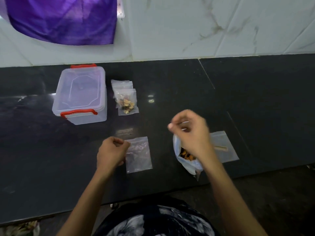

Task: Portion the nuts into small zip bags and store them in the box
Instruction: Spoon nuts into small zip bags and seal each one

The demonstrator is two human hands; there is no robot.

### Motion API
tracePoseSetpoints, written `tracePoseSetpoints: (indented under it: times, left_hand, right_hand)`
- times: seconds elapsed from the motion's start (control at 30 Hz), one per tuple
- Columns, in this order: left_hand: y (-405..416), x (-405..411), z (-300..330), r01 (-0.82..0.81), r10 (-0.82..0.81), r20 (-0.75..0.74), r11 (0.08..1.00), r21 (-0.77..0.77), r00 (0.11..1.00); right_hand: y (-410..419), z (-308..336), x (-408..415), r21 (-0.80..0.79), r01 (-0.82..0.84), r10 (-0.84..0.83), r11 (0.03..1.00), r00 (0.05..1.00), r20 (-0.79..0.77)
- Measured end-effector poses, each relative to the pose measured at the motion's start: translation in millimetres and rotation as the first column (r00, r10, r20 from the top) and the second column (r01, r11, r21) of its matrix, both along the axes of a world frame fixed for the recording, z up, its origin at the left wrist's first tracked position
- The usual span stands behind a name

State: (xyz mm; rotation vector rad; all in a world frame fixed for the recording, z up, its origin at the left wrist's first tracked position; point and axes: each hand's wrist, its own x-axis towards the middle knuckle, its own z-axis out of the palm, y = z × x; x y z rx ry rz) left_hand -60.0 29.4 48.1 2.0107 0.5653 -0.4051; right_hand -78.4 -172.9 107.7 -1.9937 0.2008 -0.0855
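An empty small zip bag lies flat on the black counter, and my left hand pinches its left edge. To the right, an open big bag of nuts stands near the front edge. My right hand hovers just above its mouth, blurred, its fingers bunched on what looks like a pinch of nuts. At the back left stands the clear box with red latches and its lid on. Beside it lie small zip bags filled with nuts, stacked on each other.
Another flat clear zip bag lies to the right of the nut bag, partly behind my right hand. A purple cloth hangs on the tiled wall behind the box. The counter's front edge runs just below my forearms.
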Motion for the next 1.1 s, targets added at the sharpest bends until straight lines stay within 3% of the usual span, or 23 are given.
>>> tracePoseSetpoints:
  times: [0.1, 0.27, 0.4, 0.47, 0.53, 0.63, 0.7, 0.77, 0.93, 1.1]
  left_hand:
    - [1, 6, -12, 0.157, -0.134, -0.130, 0.970, 0.186, 0.982]
    - [1, 8, -23, 0.142, -0.118, -0.098, 0.946, 0.291, 0.988]
    - [6, 4, -29, 0.119, -0.112, -0.041, 0.952, 0.283, 0.993]
    - [7, 1, -28, 0.110, -0.117, 0.008, 0.949, 0.297, 0.993]
    - [8, -2, -21, 0.069, -0.102, 0.110, 0.961, 0.267, 0.989]
    - [7, -5, 4, 0.062, -0.054, 0.272, 0.998, -0.023, 0.961]
    - [2, -9, 23, 0.052, 0.034, 0.325, 0.966, -0.252, 0.945]
    - [-2, -12, 32, 0.013, 0.123, 0.335, 0.927, -0.375, 0.934]
    - [-5, -14, 30, -0.011, 0.135, 0.287, 0.919, -0.395, 0.949]
    - [-8, -16, 21, -0.006, 0.104, 0.287, 0.946, -0.324, 0.952]
  right_hand:
    - [41, -40, 28, -0.179, -0.268, 0.251, 0.946, 0.961, -0.112]
    - [74, -87, 54, -0.543, -0.438, 0.352, 0.716, 0.899, -0.262]
    - [78, -89, 58, -0.572, -0.471, 0.349, 0.672, 0.882, -0.316]
    - [78, -84, 58, -0.501, -0.469, 0.341, 0.728, 0.880, -0.330]
    - [76, -74, 55, -0.319, -0.396, 0.300, 0.861, 0.902, -0.310]
    - [75, -49, 43, -0.048, -0.253, 0.238, 0.966, 0.948, -0.212]
    - [74, -36, 32, 0.075, -0.229, 0.238, 0.970, 0.962, -0.131]
    - [74, -29, 21, 0.197, -0.238, 0.261, 0.951, 0.961, -0.095]
    - [67, -26, 11, 0.400, -0.159, 0.242, 0.902, 0.956, -0.166]
    - [65, -29, 9, 0.393, -0.110, 0.184, 0.913, 0.970, -0.158]
